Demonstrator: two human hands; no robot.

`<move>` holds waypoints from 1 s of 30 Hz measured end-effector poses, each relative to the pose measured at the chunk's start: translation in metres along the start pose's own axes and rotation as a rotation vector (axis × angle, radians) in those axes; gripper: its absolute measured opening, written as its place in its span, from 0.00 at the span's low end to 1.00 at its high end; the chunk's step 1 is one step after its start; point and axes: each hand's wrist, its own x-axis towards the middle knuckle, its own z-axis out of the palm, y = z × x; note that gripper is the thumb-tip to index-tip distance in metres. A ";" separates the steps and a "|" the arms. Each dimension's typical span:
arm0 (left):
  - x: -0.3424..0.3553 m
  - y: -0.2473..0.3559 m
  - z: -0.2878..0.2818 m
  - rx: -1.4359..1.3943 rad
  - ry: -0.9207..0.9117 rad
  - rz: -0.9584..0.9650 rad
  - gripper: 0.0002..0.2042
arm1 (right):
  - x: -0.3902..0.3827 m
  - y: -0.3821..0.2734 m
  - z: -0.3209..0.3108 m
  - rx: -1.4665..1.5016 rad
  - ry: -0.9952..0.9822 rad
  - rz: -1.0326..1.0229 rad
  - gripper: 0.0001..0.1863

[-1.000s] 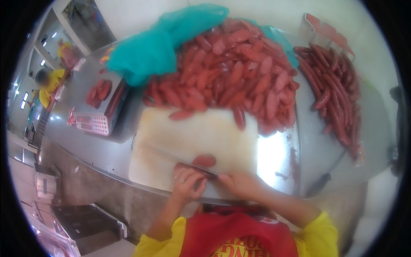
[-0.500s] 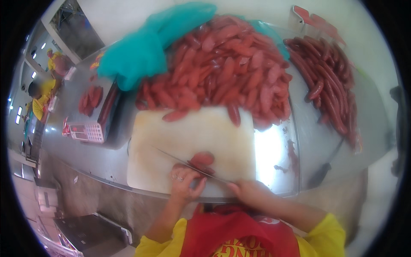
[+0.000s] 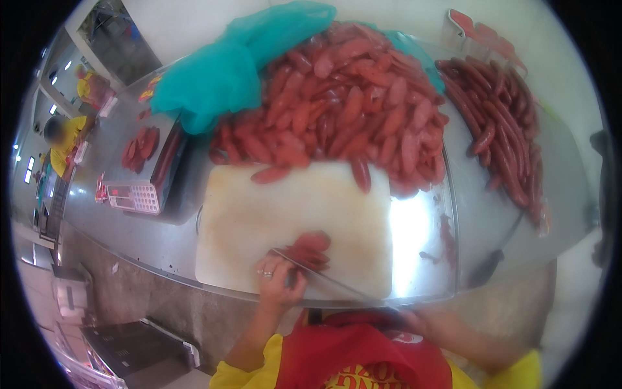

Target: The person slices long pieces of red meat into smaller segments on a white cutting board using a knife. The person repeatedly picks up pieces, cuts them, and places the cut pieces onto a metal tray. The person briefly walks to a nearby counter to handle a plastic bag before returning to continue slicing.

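My left hand point(image 3: 278, 279), a ring on one finger, is curled closed at the front of a white cutting board point(image 3: 259, 214); whatever its fingers hold is hidden. Just beyond its fingertips lies a small cluster of red sausage slices point(image 3: 311, 248). My right hand point(image 3: 418, 319), blurred, grips a long knife point(image 3: 343, 286) beyond the board's front edge. The blade slants across the board, its tip beside my left fingers and the slices. Behind the board rises a big heap of sausage slices point(image 3: 350, 107), a few spilling onto its back edge.
Whole dark-red sausages point(image 3: 502, 133) are piled on the right of the steel table point(image 3: 421, 279). A black-handled tool point(image 3: 487, 269) lies near them. At left, a scale point(image 3: 133, 198) carries sausage pieces, beside a teal plastic bag point(image 3: 207, 87). Two people point(image 3: 65, 142) work in the far left background.
My right hand has drawn the knife back toward the lower right, so its tip now sits by my left fingers. My left hand has barely moved.
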 end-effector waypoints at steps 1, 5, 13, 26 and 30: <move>0.000 0.000 0.000 0.003 -0.001 0.015 0.14 | 0.023 -0.010 0.007 0.002 0.044 -0.051 0.32; 0.000 0.001 0.000 0.018 0.012 0.062 0.13 | 0.108 -0.065 0.029 0.114 0.149 -0.233 0.33; -0.003 0.005 -0.001 0.063 0.102 -0.066 0.14 | 0.035 -0.014 0.011 0.027 0.053 -0.091 0.30; -0.003 -0.001 -0.001 0.005 0.015 -0.006 0.15 | 0.124 -0.072 0.027 0.231 0.027 -0.245 0.33; 0.008 -0.010 -0.009 0.025 -0.053 0.054 0.19 | 0.112 -0.058 0.018 0.330 -0.006 -0.240 0.35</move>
